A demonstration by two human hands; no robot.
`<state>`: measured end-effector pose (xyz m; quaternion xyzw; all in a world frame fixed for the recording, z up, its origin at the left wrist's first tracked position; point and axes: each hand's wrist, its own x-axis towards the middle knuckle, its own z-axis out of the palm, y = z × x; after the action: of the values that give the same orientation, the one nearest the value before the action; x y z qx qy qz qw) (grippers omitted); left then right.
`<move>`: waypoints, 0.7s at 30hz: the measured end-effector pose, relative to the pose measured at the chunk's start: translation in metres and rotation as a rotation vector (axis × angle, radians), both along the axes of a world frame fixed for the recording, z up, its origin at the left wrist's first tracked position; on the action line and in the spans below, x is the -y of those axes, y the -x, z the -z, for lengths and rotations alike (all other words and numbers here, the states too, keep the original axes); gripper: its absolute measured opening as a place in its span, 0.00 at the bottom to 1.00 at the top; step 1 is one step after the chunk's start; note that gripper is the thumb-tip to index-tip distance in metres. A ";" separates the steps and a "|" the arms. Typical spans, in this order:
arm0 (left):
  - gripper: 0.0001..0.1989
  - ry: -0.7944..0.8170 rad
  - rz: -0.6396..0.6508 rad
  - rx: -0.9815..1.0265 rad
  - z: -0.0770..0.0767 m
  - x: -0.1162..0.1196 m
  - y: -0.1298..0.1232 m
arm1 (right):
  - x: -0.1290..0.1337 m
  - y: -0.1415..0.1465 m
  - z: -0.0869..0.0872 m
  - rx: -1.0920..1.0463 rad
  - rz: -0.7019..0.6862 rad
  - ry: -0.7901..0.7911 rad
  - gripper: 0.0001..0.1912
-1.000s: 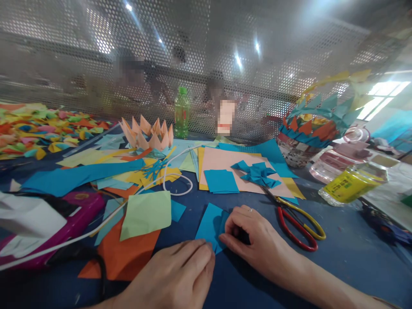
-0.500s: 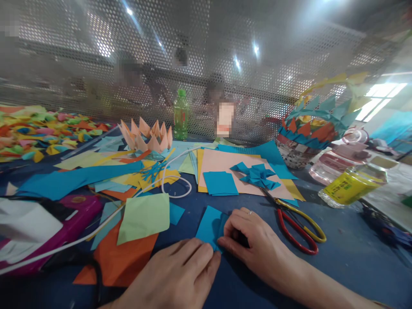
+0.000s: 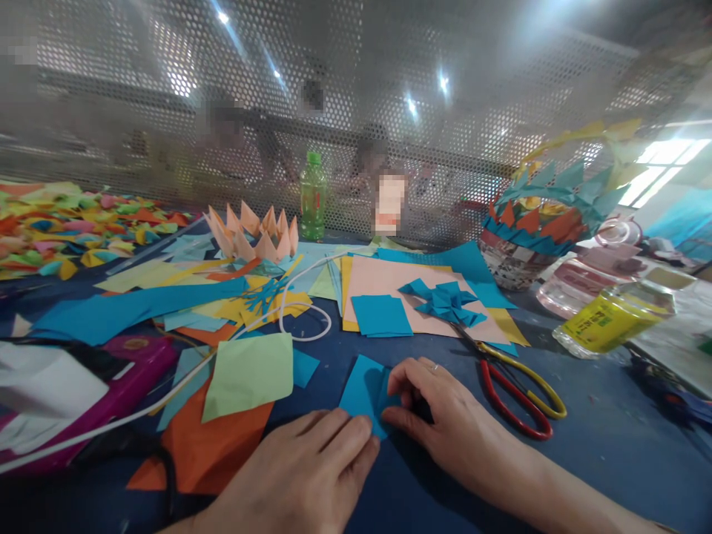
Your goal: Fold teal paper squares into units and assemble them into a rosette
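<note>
A small blue paper [image 3: 360, 386] lies on the dark blue table in front of me, its right side bent up into a fold. My left hand [image 3: 311, 460] rests on its lower edge, fingers pressed together. My right hand [image 3: 426, 404] has its fingers curled, with thumb and fingertips pinching the paper's folded right side. Further back, blue squares [image 3: 383, 315] and a blue folded piece [image 3: 449, 302] lie on pink sheets [image 3: 372, 278].
Scissors [image 3: 517, 393] with red and yellow handles lie right of my right hand. Left are a green sheet [image 3: 250, 374], an orange sheet [image 3: 205, 445], a white cord [image 3: 183, 386] and a magenta object [image 3: 139, 363]. Bottles [image 3: 612, 319] and a paper basket [image 3: 512, 259] stand right.
My right hand has shifted very slightly right with the paper's folded side. My left hand has hardly moved, and the view has shifted a little.
</note>
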<state>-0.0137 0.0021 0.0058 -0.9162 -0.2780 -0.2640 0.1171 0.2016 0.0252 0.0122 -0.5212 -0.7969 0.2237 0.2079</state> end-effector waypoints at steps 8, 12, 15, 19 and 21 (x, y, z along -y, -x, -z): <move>0.21 0.009 0.043 -0.019 -0.007 -0.002 0.001 | -0.002 -0.005 -0.004 -0.066 -0.006 0.085 0.10; 0.20 -0.012 0.029 -0.009 -0.008 -0.002 -0.001 | 0.001 0.004 -0.007 -0.022 0.027 0.073 0.11; 0.18 -0.006 0.029 -0.023 -0.008 -0.002 0.000 | 0.001 0.007 -0.009 -0.005 0.055 0.085 0.11; 0.18 0.003 0.032 -0.034 -0.006 -0.002 0.001 | -0.001 0.001 -0.008 -0.074 0.052 0.156 0.14; 0.19 -0.002 0.042 -0.035 -0.005 -0.002 0.002 | -0.003 -0.004 -0.008 -0.108 0.032 0.178 0.15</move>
<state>-0.0154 0.0045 0.0112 -0.9261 -0.2562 -0.2507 0.1174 0.2056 0.0285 0.0197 -0.5376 -0.7531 0.3179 0.2070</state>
